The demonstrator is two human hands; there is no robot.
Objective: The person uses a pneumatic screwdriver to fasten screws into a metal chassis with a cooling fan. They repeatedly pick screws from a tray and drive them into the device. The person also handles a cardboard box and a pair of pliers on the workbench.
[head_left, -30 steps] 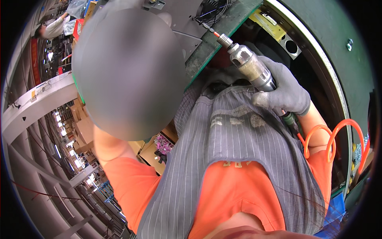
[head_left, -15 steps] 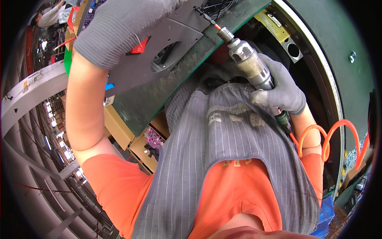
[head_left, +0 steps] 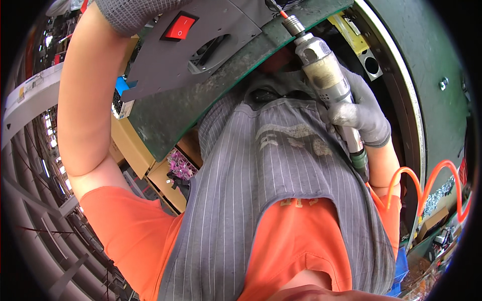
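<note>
Left hand: my gloved left hand (head_left: 133, 12) sits at the top edge, pressed onto the grey panel (head_left: 201, 50); its fingers run out of view, so I cannot tell how they are set.
Grey panel: flat on the green bench top (head_left: 170, 120), its red rocker switch (head_left: 179, 26) just beside my left hand and a dark cut-out further right.
Right hand: my gloved right hand (head_left: 359, 113) is wrapped closed around the body of the air screwdriver (head_left: 324, 75).
Air screwdriver: long axis slants from lower right up to upper left; the red-tipped bit (head_left: 284, 14) points at the panel's right end, at the top of the view.
Nearer hand: the right, by way of the tool.
Orange hose (head_left: 432, 185): loops off at lower right.
</note>
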